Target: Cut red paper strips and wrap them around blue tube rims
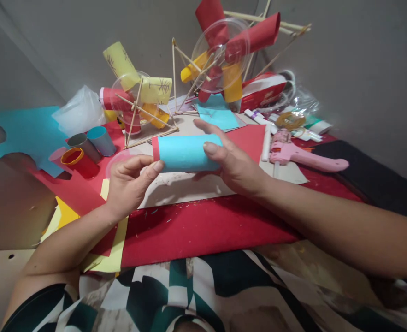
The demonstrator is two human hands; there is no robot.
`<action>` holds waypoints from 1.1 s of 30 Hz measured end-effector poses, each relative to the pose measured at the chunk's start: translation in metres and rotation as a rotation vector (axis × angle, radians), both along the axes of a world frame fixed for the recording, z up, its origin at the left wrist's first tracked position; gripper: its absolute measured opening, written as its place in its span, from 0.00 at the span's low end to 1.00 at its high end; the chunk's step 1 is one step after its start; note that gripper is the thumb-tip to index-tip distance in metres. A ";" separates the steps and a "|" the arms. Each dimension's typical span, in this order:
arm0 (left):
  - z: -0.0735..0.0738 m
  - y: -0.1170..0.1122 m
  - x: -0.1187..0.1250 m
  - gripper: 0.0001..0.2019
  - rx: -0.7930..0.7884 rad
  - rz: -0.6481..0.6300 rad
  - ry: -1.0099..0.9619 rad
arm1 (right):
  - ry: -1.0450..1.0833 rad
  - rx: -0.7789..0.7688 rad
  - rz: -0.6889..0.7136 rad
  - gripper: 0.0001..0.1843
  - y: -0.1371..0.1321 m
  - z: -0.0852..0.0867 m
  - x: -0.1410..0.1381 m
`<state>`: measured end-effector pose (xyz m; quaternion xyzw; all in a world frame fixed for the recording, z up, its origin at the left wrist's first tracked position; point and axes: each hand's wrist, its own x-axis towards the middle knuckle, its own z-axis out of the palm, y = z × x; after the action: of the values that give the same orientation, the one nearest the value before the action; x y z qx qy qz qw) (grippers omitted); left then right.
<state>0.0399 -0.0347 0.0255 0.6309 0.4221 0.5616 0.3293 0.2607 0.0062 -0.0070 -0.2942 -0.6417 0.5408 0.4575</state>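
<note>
Both hands hold blue roll (185, 153) above cardboard (189, 186), mid-counter. Left hand (127, 184) fingers pinch red-edged left end; right hand (234, 166) fingers wrap right end. Glue gun (303, 157) toward right edge; yellow windmill (137, 99), red windmill (224, 50) at far edge.

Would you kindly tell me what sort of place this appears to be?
Most likely a home craft corner against a grey wall: loose coloured paper sheets, a pink glue gun and paper-and-stick windmill models lie about, while the left hand and right hand hold a blue paper roll.
</note>
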 end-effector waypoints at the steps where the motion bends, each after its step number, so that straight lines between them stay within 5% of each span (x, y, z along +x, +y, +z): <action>1: 0.001 -0.001 0.000 0.08 0.010 0.004 0.059 | 0.027 -0.060 0.002 0.44 0.000 0.001 -0.001; 6: 0.007 -0.001 -0.003 0.12 -0.066 -0.035 0.080 | 0.118 -0.088 -0.090 0.41 -0.001 0.001 -0.003; 15: -0.004 0.010 -0.006 0.14 -0.299 -0.127 -0.124 | -0.147 0.400 -0.286 0.39 0.002 -0.008 -0.002; 33: -0.005 0.011 -0.001 0.12 -0.288 -0.122 -0.181 | -0.159 0.522 -0.197 0.43 0.002 -0.012 -0.002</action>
<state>0.0386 -0.0240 0.0208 0.5488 0.4276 0.5287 0.4863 0.2591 0.0085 -0.0191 -0.2688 -0.7614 0.2856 0.5162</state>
